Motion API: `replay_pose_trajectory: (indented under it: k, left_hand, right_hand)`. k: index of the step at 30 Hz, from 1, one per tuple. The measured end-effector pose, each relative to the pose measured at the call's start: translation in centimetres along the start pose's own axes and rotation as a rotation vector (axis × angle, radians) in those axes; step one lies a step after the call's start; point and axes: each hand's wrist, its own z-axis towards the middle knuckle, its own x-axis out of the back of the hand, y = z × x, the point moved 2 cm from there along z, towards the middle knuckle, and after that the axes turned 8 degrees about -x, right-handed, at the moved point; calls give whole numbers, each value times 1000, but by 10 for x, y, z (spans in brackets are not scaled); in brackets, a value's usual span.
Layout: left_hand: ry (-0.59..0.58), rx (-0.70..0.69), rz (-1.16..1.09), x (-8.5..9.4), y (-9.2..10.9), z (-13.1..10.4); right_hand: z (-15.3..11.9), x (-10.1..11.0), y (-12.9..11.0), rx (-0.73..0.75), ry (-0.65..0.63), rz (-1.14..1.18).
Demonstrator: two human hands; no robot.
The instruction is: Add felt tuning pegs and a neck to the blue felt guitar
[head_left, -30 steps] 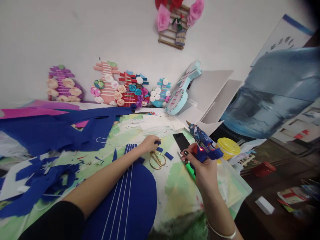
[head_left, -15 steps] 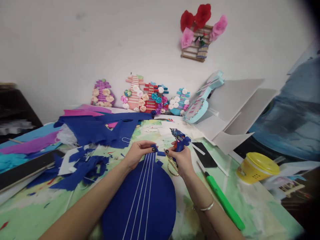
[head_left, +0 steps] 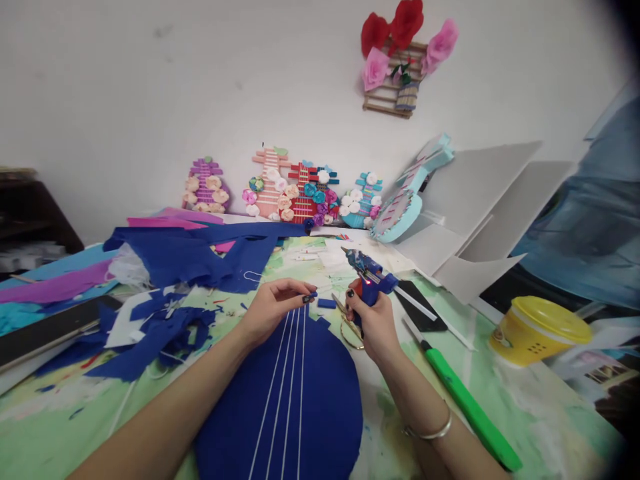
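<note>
Below my hands lies a dark blue pipa-shaped panel (head_left: 325, 393) with several white strings (head_left: 283, 387) running along it. My left hand (head_left: 280, 303) pinches a small blue piece (head_left: 310, 297) above the narrow end of the panel. In my right hand (head_left: 373, 317) is a blue hot glue gun (head_left: 373, 277), its nozzle pointing up and left and a white glue stick (head_left: 416, 304) sticking out behind. A second small blue piece (head_left: 327, 303) lies on the table between my hands. Gold-handled scissors (head_left: 350, 327) lie partly hidden beside my right hand.
Blue fabric scraps (head_left: 170, 333) and larger coloured sheets (head_left: 200, 257) cover the left. On the right are a green-handled knife (head_left: 470, 400), a black phone-like slab (head_left: 420, 307) and a yellow tub (head_left: 537, 330). Decorated instrument models (head_left: 303, 193) lean on the wall behind.
The glue gun in my right hand has moved right and slightly up, away from my left hand. The small blue piece has turned flatter in my left fingers. The view has shifted slightly.
</note>
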Motion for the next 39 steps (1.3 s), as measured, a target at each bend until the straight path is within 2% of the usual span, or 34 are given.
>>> replay_pose_trajectory:
  k: [6,10,21,30,36,39]
  left_hand:
    - [-35,-67,112,-1,8,0]
    - [-36,-90,139,-4,11,1]
    - [-38,-48,90,-3,9,-3]
    - [34,-1,55,0,0,-1]
    - [197,9,-40,8,-3,3]
    - [266,19,-105,13,-2,6]
  right_hand:
    - [-1,0,4,19,-25,-25]
    - [0,-1,6,-22,-29,-7]
    - [-2,-3,7,-127,-41,33]
    - [-4,-4,7,-94,-109,107]
    - [-6,-5,4,-143,-244,153]
    - [-8,-6,4,-206,-256,93]
